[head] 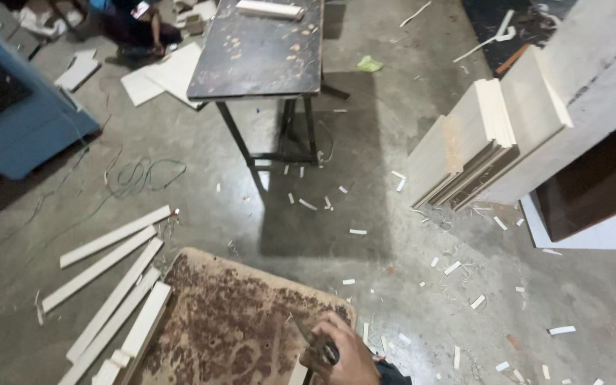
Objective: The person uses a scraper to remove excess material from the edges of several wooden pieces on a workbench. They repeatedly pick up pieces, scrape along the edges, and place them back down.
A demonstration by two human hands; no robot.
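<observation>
One hand (340, 349) shows at the bottom edge, about six o'clock, resting on the near corner of a worn board (229, 321) whose brown top is pitted and scarred. I take it for the right hand, though the arm is cut off by the frame; the other hand is out of sight. Its fingers are curled shut around a small dark tool (319, 344), too dim to name. It sits low on the board, probably so the surface takes the weight of the work.

At nine o'clock from the hand, pale strips (112, 285) lie side by side on the floor (393, 285), butting against the board's left edge, seemingly kept within reach. Short white offcuts (453, 268) and shavings are scattered from twelve to three o'clock.

Straight ahead at twelve o'clock stands a dark table (258, 53) on thin metal legs, with a pale block (269, 8) at its far end. At two o'clock a stack of panels (479, 142) leans on edge against a big unfinished cabinet (600, 107), upright likely to save floor room. A blue cabinet (23, 121) sits at ten o'clock, with a loose green wire (140, 175) coiled near it. Far off at eleven o'clock another person (137, 25) crouches among white sheets (162, 75).
</observation>
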